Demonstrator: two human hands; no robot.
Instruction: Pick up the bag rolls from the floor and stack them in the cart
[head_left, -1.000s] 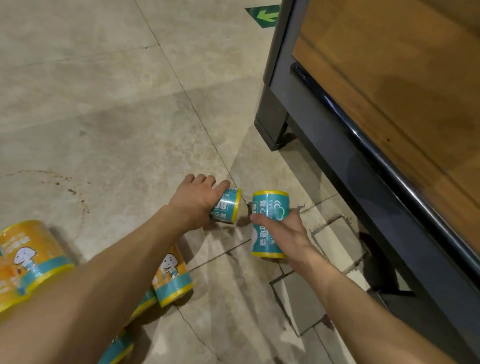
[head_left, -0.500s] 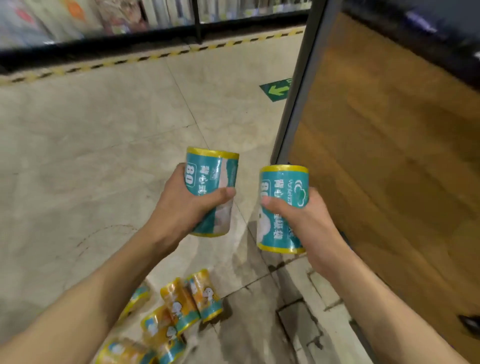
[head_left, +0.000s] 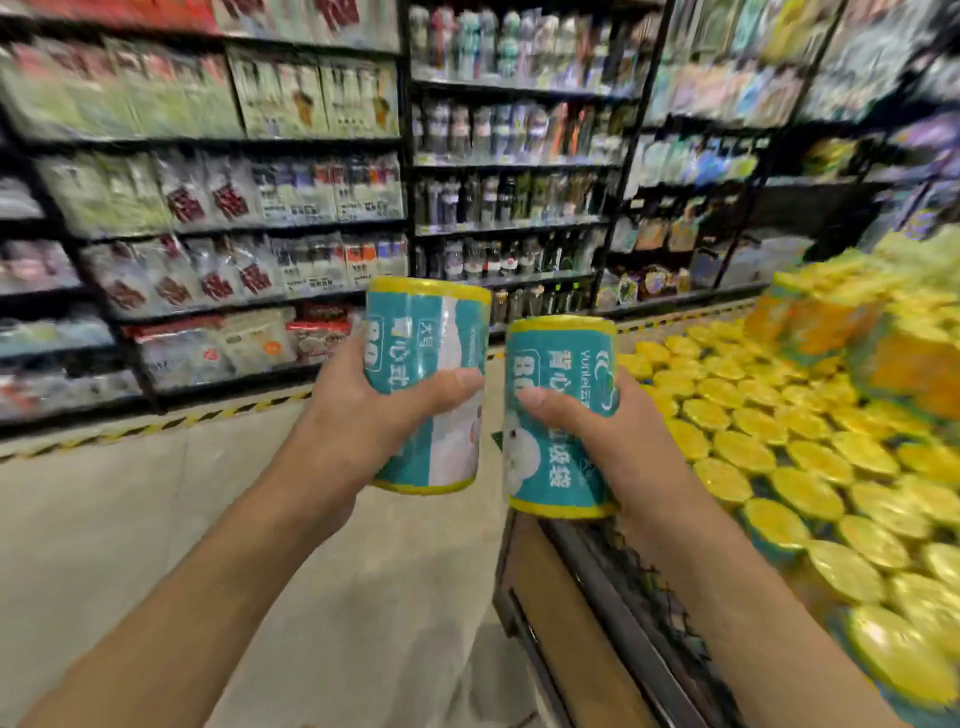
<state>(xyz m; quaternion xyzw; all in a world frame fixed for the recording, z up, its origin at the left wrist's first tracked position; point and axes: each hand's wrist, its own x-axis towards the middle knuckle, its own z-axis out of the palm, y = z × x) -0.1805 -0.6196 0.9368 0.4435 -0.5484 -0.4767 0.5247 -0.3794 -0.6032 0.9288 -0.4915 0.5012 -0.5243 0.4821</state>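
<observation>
Fingers of the left hand (head_left: 363, 410) wrap a teal, yellow-rimmed cylindrical bag roll (head_left: 428, 387), held upright just left of the wooden-sided cart (head_left: 571, 623). Beside it, the right hand (head_left: 608, 441) clasps a matching teal bag roll (head_left: 558, 415) above the cart's near edge, close to the yellow-topped rolls (head_left: 753, 447) packed inside.

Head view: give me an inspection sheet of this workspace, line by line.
Surface: cart at right, its bed packed with yellow-topped rolls standing on end; a higher stack at the far right.
Job's things: two teal bag rolls, left roll and right roll, both upright, held apart in the air.
Clutter: nothing seen on the visible floor.
Hands: left hand wrapped around the left roll; right hand around the right roll.
Cables: nothing seen.
Surroundings: stocked store shelves, blurred; striped floor tape.
</observation>
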